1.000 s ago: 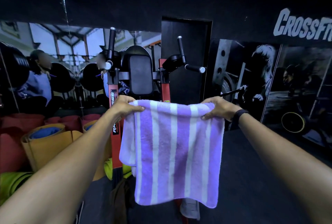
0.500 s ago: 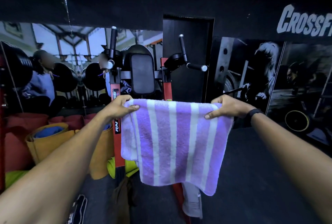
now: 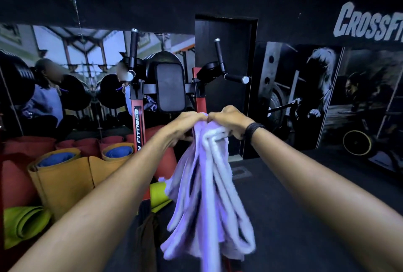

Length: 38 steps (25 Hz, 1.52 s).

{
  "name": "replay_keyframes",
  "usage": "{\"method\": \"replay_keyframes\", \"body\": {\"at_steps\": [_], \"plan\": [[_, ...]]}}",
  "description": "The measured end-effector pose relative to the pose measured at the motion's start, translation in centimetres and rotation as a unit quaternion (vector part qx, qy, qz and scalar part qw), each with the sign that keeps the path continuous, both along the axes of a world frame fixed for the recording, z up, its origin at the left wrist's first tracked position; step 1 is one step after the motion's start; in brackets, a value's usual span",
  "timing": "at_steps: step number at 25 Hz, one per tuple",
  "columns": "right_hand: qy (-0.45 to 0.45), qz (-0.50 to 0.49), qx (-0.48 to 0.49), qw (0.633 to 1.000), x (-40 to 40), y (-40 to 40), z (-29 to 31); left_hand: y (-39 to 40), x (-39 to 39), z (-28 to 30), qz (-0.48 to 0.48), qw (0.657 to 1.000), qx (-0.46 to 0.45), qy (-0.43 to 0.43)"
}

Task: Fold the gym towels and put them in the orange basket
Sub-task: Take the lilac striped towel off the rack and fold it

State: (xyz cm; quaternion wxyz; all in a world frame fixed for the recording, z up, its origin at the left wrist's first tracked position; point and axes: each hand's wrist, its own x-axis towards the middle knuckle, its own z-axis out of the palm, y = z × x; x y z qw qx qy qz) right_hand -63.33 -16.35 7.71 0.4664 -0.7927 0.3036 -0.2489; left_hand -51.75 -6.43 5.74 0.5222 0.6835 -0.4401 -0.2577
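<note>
Both hands meet at the top of the towel point(image 3: 205, 189), held out in the air in front of the person. The left hand point(image 3: 185, 126) pinches one upper corner and the right hand point(image 3: 229, 122) pinches the other, each grip clamped on the cloth, knuckles almost touching. From that shared hold the towel hangs straight down in loose vertical pleats, its lower part blurred.

It looks like thick terry, purple with white stripes, soft and limp, light enough for fingertips. It will likely sag and slide out of line unless the corners are matched and the edges pinched firmly; the hems along the top are the best place to hold.

Behind the hands stands a red and black exercise frame point(image 3: 138, 123) with a padded backrest and round bar handles. To the left, upright rolled mats point(image 3: 63, 175) in orange, red and green look spongy and matte. The floor point(image 3: 305, 195) is dark. No orange basket can be picked out.
</note>
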Motion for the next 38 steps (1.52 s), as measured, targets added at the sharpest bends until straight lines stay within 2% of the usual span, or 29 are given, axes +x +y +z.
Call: {"method": "replay_keyframes", "body": {"at_steps": [2,4,5,7,8,10,11,12,15,17,21,23,26,32,36,38], "plan": [[-0.038,0.076,0.135,0.987,-0.6,0.7,0.9,0.4,0.5,-0.3,-0.040,0.999,-0.002,-0.007],[-0.015,0.140,0.186,0.972,-1.3,1.3,1.5,0.9,1.0,-1.1,-0.009,0.997,-0.006,-0.074],[-0.016,0.152,0.182,0.971,-1.4,1.5,1.5,0.9,1.3,-1.5,0.021,0.996,-0.025,-0.087],[-0.070,0.129,0.115,0.982,-1.0,1.4,0.9,1.0,1.5,-1.7,0.048,0.992,-0.109,-0.041],[-0.117,0.077,0.031,0.990,-0.8,1.2,0.5,1.1,1.5,-1.6,0.055,0.987,-0.151,0.003],[-0.186,-0.064,-0.147,0.969,-0.8,-0.3,-0.3,1.5,1.7,-0.8,0.053,0.971,-0.209,0.102],[-0.193,-0.088,-0.191,0.958,-1.0,-1.1,-0.8,1.7,2.0,-0.4,0.044,0.961,-0.230,0.147],[-0.188,-0.054,-0.184,0.963,-1.1,-1.5,-1.3,1.8,2.1,-0.1,0.033,0.950,-0.250,0.183],[-0.187,0.130,-0.102,0.968,-1.3,-1.5,-3.2,1.6,2.6,0.7,0.030,0.918,-0.306,0.251],[-0.176,0.175,-0.062,0.967,-1.4,-1.3,-4.7,1.3,2.7,1.1,0.038,0.903,-0.331,0.271],[-0.045,0.203,0.003,0.978,-2.4,-1.7,-7.9,1.3,3.6,2.4,0.053,0.873,-0.368,0.315],[-0.051,0.177,0.025,0.983,-2.8,-1.6,-8.1,1.5,4.2,2.7,0.067,0.872,-0.373,0.309],[-0.137,0.205,0.084,0.965,-2.5,-1.4,-7.4,1.7,4.8,2.7,0.064,0.873,-0.362,0.321],[-0.228,0.166,0.147,0.948,-1.5,0.0,-5.7,1.9,5.2,2.8,0.053,0.897,-0.324,0.296],[-0.206,0.180,0.116,0.955,-2.0,-0.8,-4.7,2.3,5.1,3.2,0.065,0.907,-0.299,0.291],[-0.196,0.164,0.063,0.965,-2.2,-1.1,-4.0,2.6,5.0,3.8,0.099,0.923,-0.304,0.216]]}}
